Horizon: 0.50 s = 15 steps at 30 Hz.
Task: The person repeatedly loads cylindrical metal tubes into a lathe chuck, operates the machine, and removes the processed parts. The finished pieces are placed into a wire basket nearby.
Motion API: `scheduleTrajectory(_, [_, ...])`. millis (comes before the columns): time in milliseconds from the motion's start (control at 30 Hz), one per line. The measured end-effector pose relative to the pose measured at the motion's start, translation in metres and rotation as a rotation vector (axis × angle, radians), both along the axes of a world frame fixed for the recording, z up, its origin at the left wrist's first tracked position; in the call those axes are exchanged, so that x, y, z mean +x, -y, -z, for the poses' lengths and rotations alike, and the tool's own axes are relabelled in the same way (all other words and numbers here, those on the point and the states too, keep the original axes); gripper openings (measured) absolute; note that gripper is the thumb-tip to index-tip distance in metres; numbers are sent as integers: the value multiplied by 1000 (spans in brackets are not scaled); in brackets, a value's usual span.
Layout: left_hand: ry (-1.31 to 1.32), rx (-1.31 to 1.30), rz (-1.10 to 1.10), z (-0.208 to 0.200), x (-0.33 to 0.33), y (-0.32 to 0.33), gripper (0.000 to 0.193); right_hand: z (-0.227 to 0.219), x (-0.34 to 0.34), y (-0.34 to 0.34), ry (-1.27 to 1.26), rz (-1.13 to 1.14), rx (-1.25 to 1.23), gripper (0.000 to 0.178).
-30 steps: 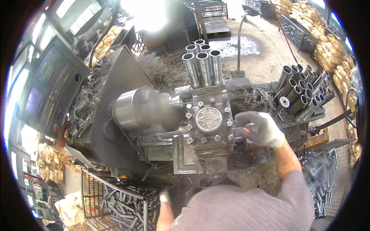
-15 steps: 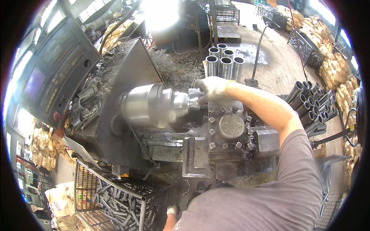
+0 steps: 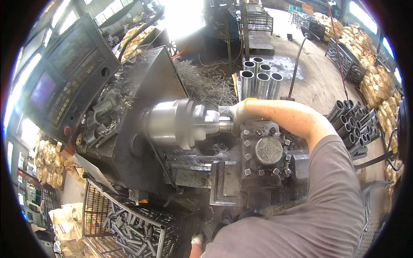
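Note:
A lathe chuck (image 3: pixel 170 124), smeared by motion, carries a short shiny metal tube (image 3: pixel 224 124) that sticks out to the right. My right hand (image 3: pixel 239 116), in a pale glove with a yellow cuff, is closed about the tube's free end; its fingertips are partly hidden and blurred. Just below that hand sits the square tool post (image 3: pixel 269 150), ringed with bolts. Low in the picture hangs my left hand (image 3: pixel 198 239), also gloved, beside a wire basket (image 3: pixel 161 241) and away from the machine. Its fingers are too small and indistinct to read.
Several upright tubes (image 3: pixel 261 85) stand behind the tool post, and more tubes (image 3: pixel 352 122) are stacked at right. Metal shavings (image 3: pixel 202 81) heap behind the chuck. A control panel (image 3: pixel 64 81) leans in at left. Short cut tubes (image 3: pixel 133 232) fill the basket.
The whole view has shifted slightly, moving the machine right and down in the picture. My right hand stays at the tube's end, its fingers now less visible. My left hand still hangs low.

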<state>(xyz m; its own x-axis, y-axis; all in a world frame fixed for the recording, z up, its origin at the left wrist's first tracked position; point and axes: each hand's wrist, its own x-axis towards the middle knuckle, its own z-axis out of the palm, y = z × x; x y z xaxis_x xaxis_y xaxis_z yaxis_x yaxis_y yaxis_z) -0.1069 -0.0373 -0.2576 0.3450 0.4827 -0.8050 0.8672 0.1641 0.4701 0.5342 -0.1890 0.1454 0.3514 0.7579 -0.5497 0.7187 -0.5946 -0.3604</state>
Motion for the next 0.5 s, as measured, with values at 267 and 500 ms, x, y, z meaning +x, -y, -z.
scheduleTrajectory(267, [120,601,870,35,-51,-27,33,11,9,69,281,30,64,60])
scheduleTrajectory(500, [-53,595,417,-76,0,-52,30,-17,-45,199,492,809,711,77])
